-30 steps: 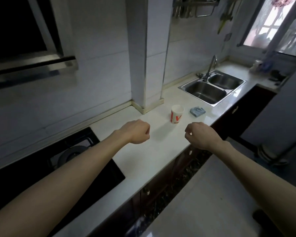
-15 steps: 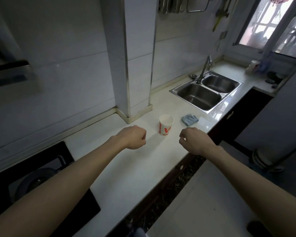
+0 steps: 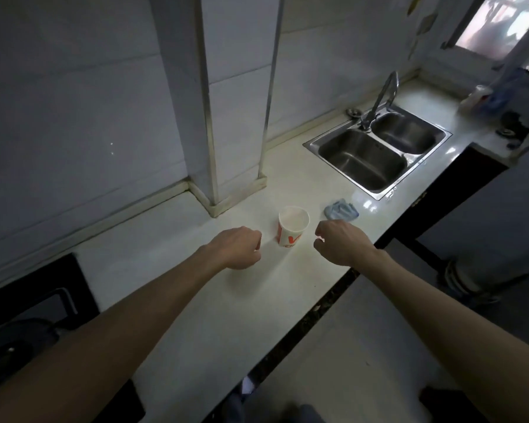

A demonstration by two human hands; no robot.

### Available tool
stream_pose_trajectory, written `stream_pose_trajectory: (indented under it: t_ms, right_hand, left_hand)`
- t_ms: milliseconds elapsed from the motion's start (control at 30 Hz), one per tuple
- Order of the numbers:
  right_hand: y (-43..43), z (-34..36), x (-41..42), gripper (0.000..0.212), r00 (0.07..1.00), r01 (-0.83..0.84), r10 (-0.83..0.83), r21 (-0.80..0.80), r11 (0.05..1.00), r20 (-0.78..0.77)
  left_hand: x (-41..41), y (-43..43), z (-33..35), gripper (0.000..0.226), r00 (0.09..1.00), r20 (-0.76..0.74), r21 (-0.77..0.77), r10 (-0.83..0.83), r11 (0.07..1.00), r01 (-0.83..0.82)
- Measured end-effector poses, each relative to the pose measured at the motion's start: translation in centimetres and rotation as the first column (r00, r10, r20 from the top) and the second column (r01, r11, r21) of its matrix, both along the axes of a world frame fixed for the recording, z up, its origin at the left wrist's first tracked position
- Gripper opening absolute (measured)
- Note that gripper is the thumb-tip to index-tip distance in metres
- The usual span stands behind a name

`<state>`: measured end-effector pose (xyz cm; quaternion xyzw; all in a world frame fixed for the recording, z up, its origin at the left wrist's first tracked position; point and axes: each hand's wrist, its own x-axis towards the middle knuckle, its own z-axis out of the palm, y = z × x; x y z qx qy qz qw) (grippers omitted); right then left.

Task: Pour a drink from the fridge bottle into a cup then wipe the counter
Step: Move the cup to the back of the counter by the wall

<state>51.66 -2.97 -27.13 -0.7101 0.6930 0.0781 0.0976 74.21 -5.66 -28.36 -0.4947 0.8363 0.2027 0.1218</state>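
Left hand (image 3: 235,247), right hand (image 3: 342,243) still fisted, seemingly empty; cup (image 3: 293,227) now nearer, between them.

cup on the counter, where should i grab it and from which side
Probably wrap the side wall of the cup around its middle, coming in level from the right with the right hand, which is nearest. It stands upright with its mouth open, so a top grip would block pouring.
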Motion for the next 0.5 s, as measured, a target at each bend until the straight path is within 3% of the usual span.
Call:
stream_pose_trajectory:
  t_ms: [100,500]
  right_hand:
    - [-2.0,-1.5,-0.3,0.036,1.0,0.006,-0.006,-0.003,1.0,0.024]
    - [-10.1,-7.9,-3.1,0.098,0.974,-0.119,0.093,0.116,0.986,0.207]
  left_hand:
    - [-0.7,-1.2,-0.8,0.028,0.999,-0.022,0.014,0.047,0.999,-0.046]
    - [-7.0,-5.4,-4.7,0.048,0.923,-0.113,0.213,0.367,0.917,-0.338]
